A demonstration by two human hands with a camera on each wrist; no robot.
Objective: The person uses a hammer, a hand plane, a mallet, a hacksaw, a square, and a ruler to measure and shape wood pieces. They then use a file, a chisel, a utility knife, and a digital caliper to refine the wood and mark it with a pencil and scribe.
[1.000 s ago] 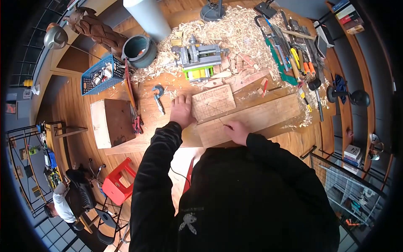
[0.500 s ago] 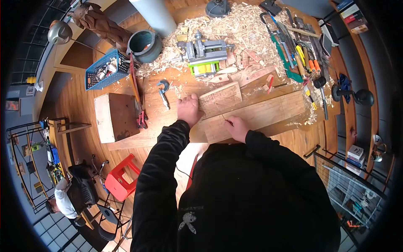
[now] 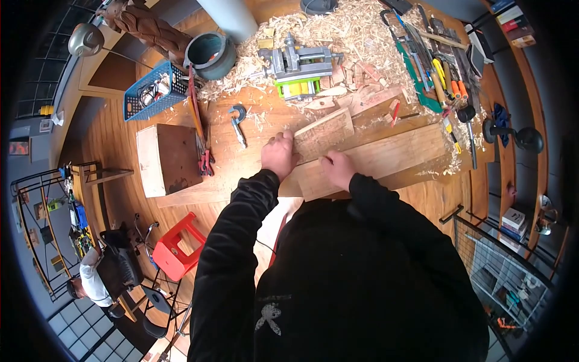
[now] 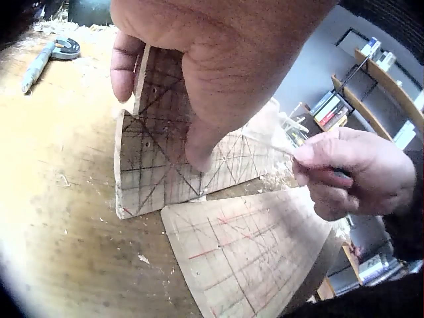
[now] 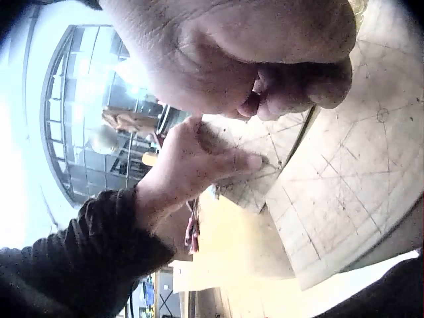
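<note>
My left hand grips the near left end of a small board, tilted up off the table. In the left wrist view, my thumb lies on the board's face, which bears dark pencilled grid and diagonal lines; a notch shows in its edge. My right hand is just right of it, over a longer board with pencil and red lines. The right fingers pinch a thin tool with a dark red end; its pale tip overlaps the small board. I cannot tell the tool's kind.
Wood shavings cover the back of the table, around a grey vise. Saws and chisels lie at the right. At the left are a C-shaped metal tool, a wooden box and a blue basket.
The small board, nearly flat at first, has been tilted up by my left hand. My right hand has come nearer to it. The head view has shifted slightly.
</note>
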